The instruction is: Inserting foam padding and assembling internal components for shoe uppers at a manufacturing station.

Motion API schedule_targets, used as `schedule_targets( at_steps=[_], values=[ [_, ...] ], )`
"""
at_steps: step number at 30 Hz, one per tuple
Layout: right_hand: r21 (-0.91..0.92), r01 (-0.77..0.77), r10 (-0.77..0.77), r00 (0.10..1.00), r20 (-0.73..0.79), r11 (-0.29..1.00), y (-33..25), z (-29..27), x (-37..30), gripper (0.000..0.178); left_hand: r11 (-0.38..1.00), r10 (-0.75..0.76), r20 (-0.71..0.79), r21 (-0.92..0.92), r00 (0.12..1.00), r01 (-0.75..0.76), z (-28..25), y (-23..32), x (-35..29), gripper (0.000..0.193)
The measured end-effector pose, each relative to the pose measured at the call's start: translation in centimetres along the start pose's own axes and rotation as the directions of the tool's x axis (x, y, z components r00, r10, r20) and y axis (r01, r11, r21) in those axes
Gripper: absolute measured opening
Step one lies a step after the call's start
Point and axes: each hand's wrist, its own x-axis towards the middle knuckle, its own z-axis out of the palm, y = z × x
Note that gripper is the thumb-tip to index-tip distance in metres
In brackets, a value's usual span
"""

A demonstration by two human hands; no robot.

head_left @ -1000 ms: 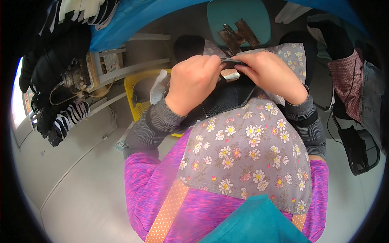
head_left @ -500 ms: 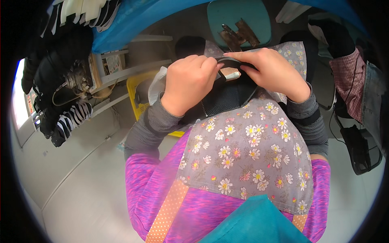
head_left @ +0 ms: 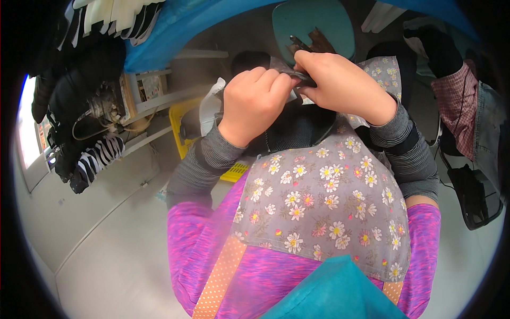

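A black mesh fabric piece point(head_left: 297, 127) with a dark bound edge lies over my lap, against my flowered apron point(head_left: 329, 202). My left hand point(head_left: 251, 103) is closed, its thumb and fingers pinching the raised edge of the piece. From the other side my right hand point(head_left: 345, 85) pinches the same edge, thumb below and fingers above. The two hands are close together, with a short folded stretch of the edge between them. A small pale patch shows under the fold; my fingers cover most of it.
Beyond my hands stands a teal stool point(head_left: 340, 21) with brown, worn-looking pieces point(head_left: 319, 41) on it. A yellow plastic basket point(head_left: 179, 130) and a white curved piece point(head_left: 210, 109) are at left. Black and white striped pieces point(head_left: 98, 159) hang further left. Another person's checked sleeve point(head_left: 454, 101) is at right.
My right hand has turned and shifted up and left, closing its fingers on the edge. My left hand moved slightly right. The opening in the fabric has folded nearly closed.
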Motion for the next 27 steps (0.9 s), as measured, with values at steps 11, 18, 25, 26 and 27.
schedule_targets(
  at_steps=[11,18,25,26,27],
  values=[
    [-0.126,0.025,-0.017,0.998,0.064,0.992,-0.9,-0.7,0.1,0.014,0.999,0.032,-0.079,-0.032,0.996,-0.035,0.6,-0.4,-0.9,0.029],
    [-0.186,-0.001,-0.002,1.0,-0.012,0.983,-0.7,-0.1,-0.5,0.017,0.998,-0.067,-0.014,0.018,0.998,0.068,0.0,-1.2,-0.9,0.026],
    [-0.087,-0.096,0.092,0.995,-0.04,0.992,0.4,-0.1,-0.9,0.023,0.963,-0.261,0.16,0.11,0.952,0.246,-1.4,-0.2,-1.7,0.023],
    [-0.095,-0.094,0.089,0.994,-0.058,0.991,0.7,0.1,-0.9,0.023,0.962,-0.265,0.158,0.114,0.951,0.249,-1.1,-0.2,-2.1,0.023],
    [-0.104,-0.093,0.086,0.993,-0.077,0.99,1.0,0.3,-1.0,0.022,0.939,-0.337,0.104,0.11,0.936,0.326,-0.4,-0.2,-2.9,0.027]
  ],
)
